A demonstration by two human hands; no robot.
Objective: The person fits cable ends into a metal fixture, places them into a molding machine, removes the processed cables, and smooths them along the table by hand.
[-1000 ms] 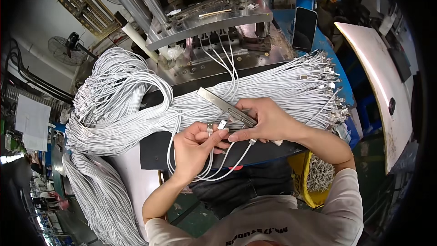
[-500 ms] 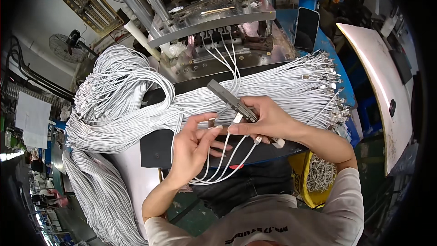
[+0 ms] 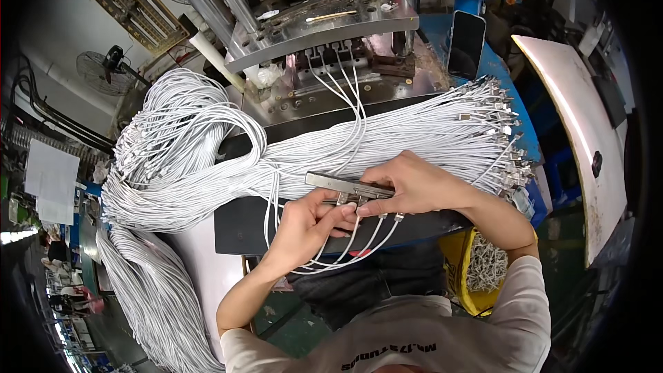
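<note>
Your right hand (image 3: 414,183) pinches the near end of a narrow grey metal bar (image 3: 342,184), fingers closed on it, holding it flat just above the black mat (image 3: 242,224) on the counter. Your left hand (image 3: 311,224) sits right under the bar, fingertips narrowed around a white cable end (image 3: 343,198) seated at the bar's edge. A few more white cables (image 3: 359,245) hang from the bar in a loop toward your body. Behind the bar a thick bundle of white cables (image 3: 207,152) lies across the mat, its plug ends fanned out to the bar's right. Further behind it stands the grey metal press (image 3: 324,21). Left of the bar, at the far edge, a plain white sheet (image 3: 52,179) hangs. A yellow bin (image 3: 483,269) sits right of the bar, below the counter
</note>
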